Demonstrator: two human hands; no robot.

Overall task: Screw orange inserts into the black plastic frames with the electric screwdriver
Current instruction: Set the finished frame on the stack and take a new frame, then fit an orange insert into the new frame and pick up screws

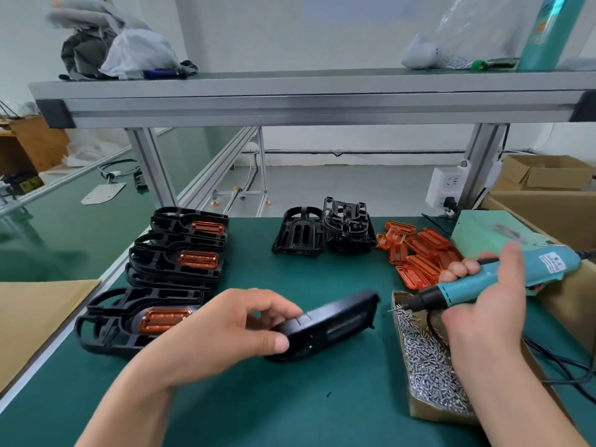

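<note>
Green matting (290, 398) covers the bench in front of you, under an aluminium shelf (306, 101) that spans the whole width.

Your left hand (222, 330) grips one black frame (335, 324) by its rounded end. The thumb (274, 341) presses on the near side and the fingers curl over the top edge. The frame's long axis runs from your thumb up and to the right. Its squarer end points away from your fingertips, toward the screwdriver bit. It is tilted so that a dark face is turned toward you. You cannot tell whether its lower edge touches the mat.

Your right hand (483, 304) holds the electric screwdriver (503, 274). The fingers wrap round its teal body and the thumb sticks out straight above it. The tool's long axis slopes from the cable end at the upper right, beyond your thumb, down to the bit at the lower left, beyond your knuckles. The bit tip hangs over the far left corner of the screw tray (432, 412), just beside the frame's squarer end but apart from it. Loose screws (429, 359) fill the tray below your right palm.

Beyond your right fingers lies a pile of orange inserts (416, 253). Two bare black frames (322, 230) stand to the left of that pile. Beyond and to the left of your left fingers, stacked frames with inserts fitted (180, 253) lie flat, with their long axes running left to right.
</note>
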